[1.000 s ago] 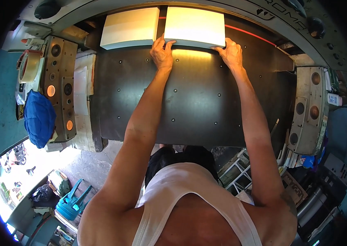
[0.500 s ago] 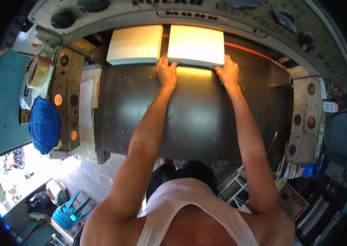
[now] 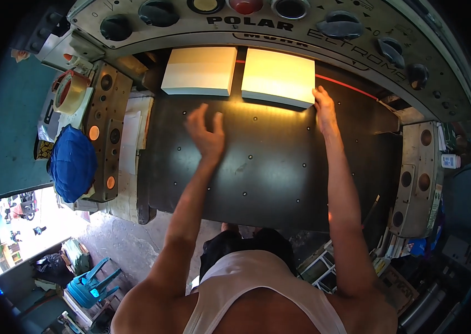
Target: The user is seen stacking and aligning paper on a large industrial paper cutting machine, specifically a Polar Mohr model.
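Two stacks of white paper, a left one (image 3: 196, 72) and a right one (image 3: 277, 77), lie at the back of a dark, studded metal bed (image 3: 257, 178), under warm light. My left hand (image 3: 205, 131) hovers over the bed in front of the left stack, fingers spread and empty. My right hand (image 3: 324, 108) has its fingers closed against the right side of the right stack, near its front corner. A thin red line (image 3: 345, 84) runs across the bed behind and beside the stacks.
A control panel (image 3: 340, 26) with knobs spans the back. Perforated metal side blocks (image 3: 413, 178) flank the bed. At left are tape rolls (image 3: 71, 92) and a blue padded bundle (image 3: 73, 161). Below are a teal plastic chair (image 3: 88, 284), a ladder (image 3: 319, 264) and bright open doorway.
My left hand has let go of the right stack and drawn back leftward, fingers spreading. My right hand stays at that stack's side. The view has shifted, showing more of the control panel.
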Tool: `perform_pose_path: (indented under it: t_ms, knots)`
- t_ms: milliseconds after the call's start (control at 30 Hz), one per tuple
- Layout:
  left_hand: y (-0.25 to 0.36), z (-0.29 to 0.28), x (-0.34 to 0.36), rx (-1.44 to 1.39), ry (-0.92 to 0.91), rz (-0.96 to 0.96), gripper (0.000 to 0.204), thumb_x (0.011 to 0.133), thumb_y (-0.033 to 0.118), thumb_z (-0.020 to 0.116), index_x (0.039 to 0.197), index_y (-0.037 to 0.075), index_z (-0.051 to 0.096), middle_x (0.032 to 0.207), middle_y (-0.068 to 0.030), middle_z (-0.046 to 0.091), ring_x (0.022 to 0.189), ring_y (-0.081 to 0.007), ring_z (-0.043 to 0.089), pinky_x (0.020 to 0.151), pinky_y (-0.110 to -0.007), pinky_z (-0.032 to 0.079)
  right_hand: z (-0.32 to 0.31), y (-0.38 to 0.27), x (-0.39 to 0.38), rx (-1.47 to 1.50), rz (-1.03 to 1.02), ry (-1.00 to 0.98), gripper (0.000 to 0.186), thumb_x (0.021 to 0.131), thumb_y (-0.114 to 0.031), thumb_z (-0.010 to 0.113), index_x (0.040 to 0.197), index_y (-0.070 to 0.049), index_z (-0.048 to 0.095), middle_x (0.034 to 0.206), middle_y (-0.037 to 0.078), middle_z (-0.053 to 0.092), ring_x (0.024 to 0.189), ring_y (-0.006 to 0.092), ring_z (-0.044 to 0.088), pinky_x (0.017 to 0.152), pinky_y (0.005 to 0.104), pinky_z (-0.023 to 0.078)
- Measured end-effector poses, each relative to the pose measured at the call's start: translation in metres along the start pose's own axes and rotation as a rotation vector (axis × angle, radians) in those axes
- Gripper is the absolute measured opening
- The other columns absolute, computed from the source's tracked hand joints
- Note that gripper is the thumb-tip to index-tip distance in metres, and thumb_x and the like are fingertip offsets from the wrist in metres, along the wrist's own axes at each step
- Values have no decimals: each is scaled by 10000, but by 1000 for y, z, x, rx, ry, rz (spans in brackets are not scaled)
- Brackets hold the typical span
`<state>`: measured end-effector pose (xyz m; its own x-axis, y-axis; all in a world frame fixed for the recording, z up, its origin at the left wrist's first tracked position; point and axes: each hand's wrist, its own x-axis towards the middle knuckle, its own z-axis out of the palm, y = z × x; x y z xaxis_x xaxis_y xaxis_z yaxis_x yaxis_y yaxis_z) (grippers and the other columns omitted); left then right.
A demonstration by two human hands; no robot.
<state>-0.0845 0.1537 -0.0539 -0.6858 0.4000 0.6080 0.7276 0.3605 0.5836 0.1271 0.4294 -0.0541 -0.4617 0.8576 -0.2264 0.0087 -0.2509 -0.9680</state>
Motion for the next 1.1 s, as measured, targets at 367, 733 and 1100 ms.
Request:
perform_pose_path:
  t_ms: [367, 733, 1100]
  knots:
    - [-122, 14, 213, 346, -456, -325, 666, 877, 425, 625, 1343, -43, 536, 1364, -302, 553, 1297, -403, 530, 1044, -467, 448, 23, -25, 34, -203, 41, 15, 448, 812, -119, 666, 1217, 72, 650, 1091, 171, 700, 979, 227, 650, 882, 313, 479]
    - [-185, 58, 211, -468, -793, -554, 540, 805, 394, 688, 1099, -59, 693, 990, -196, 733, 956, -317, 710, 851, -419, 546, 6, 6, 58, -125, 36, 30, 308, 865, -94, 643, 1142, 42, 638, 1008, 108, 671, 880, 190, 618, 838, 317, 476]
    - [-139, 48, 223, 115, -726, -601, 463, 796, 367, 601, 1099, 45, 738, 1197, -162, 700, 1098, -297, 685, 897, -408, 556, -42, 39, 118, -209, 91, -65, 371, 876, -132, 624, 1185, 73, 622, 1175, 154, 648, 1095, 262, 610, 1019, 372, 444]
